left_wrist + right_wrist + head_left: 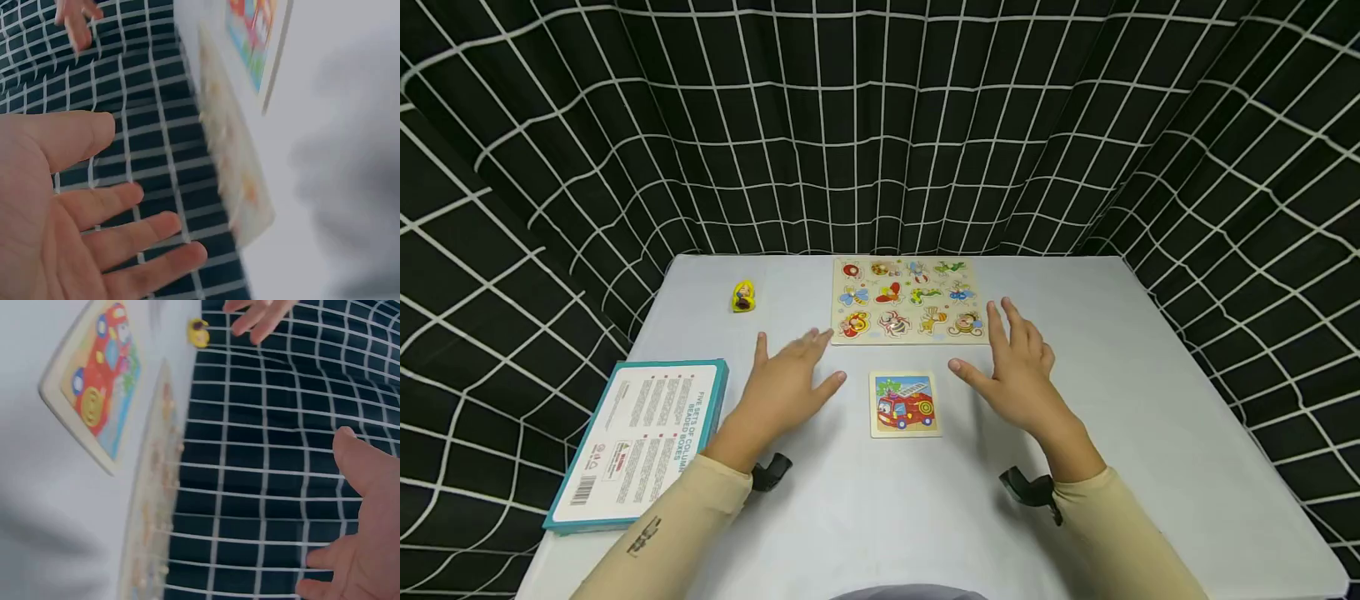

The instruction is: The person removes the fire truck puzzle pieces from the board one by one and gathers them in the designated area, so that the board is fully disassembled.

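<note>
A small square fire-truck puzzle lies on the white table between my two hands. My left hand hovers to its left with fingers extended and thumb apart, holding nothing. On the other side my right hand is raised above the table, fingers spread and holding nothing. Behind the small puzzle lies a wooden peg board with several insect pictures; the fingertips of my left hand appear near its front left corner. Both wrist views show the palms bare, with the fire-truck puzzle and the peg board beyond.
A teal-edged box with printed text lies at the table's left edge, partly under my left forearm. Toward the back left stands a small yellow figure. Black curtains with a white grid surround the white table.
</note>
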